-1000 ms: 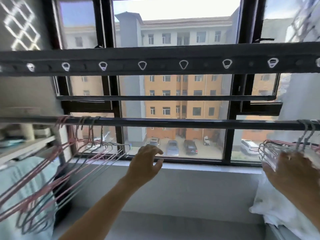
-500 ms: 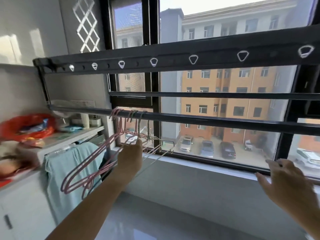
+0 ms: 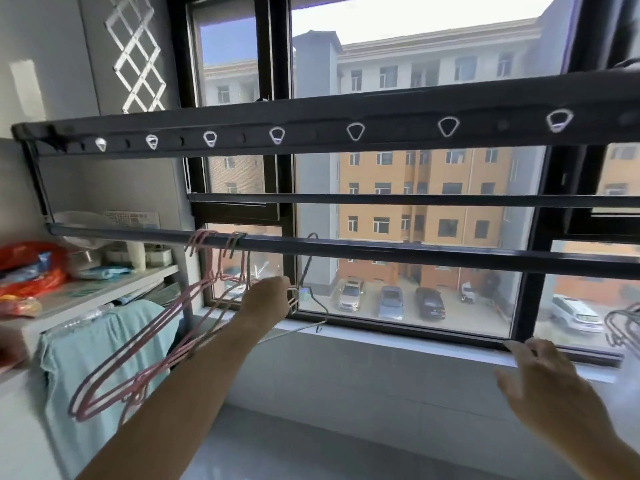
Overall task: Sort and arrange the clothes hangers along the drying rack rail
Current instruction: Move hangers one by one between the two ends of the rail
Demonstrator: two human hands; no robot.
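Sliding right along the rail point(image 3: 433, 251), a grey hanger point(image 3: 304, 271) has left the pink hangers point(image 3: 152, 344); the left hand point(image 3: 268, 299) seemingly pinches it for spacing, the right hand point(image 3: 543, 375) spread empty below the rail.

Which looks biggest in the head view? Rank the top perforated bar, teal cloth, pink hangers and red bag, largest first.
1. Top perforated bar, spanning nearly the whole frame.
2. Teal cloth and pink hangers: similar extent, not ranked apart.
3. Red bag, partly cut by the frame edge.
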